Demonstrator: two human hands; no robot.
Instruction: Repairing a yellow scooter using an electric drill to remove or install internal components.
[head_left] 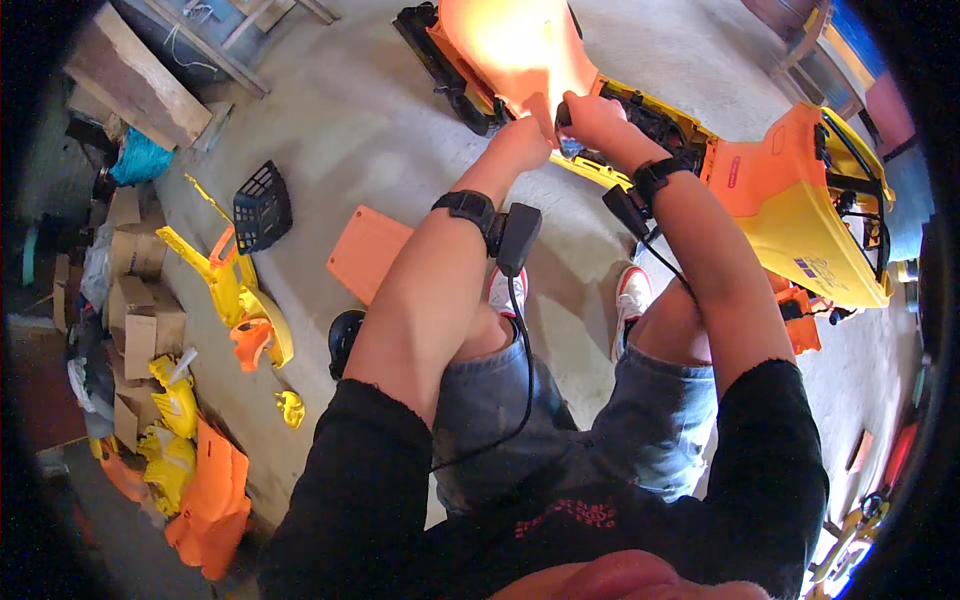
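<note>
Two hands (524, 146) (602, 122), two black wrist straps (466, 207) (661, 177), two white shoes (506, 292) (633, 290), one orange-and-yellow scooter (790, 235) and one black basket (262, 207)

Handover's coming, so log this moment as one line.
left hand: curled by orange panel, grasp unclear | right hand: at small dark piece, grasp unclear | floor: black basket, yellow trim

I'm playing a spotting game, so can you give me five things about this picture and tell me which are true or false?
1. The left hand and right hand are both at the lower end of the big orange panel. True.
2. The person wears green boots. False: the shoes are white with red.
3. Each wrist has a black strap. True.
4. The flat orange plate lies right of the shoes. False: the flat orange plate lies to their left.
5. The person's sleeves are white. False: the sleeves are black.
</note>
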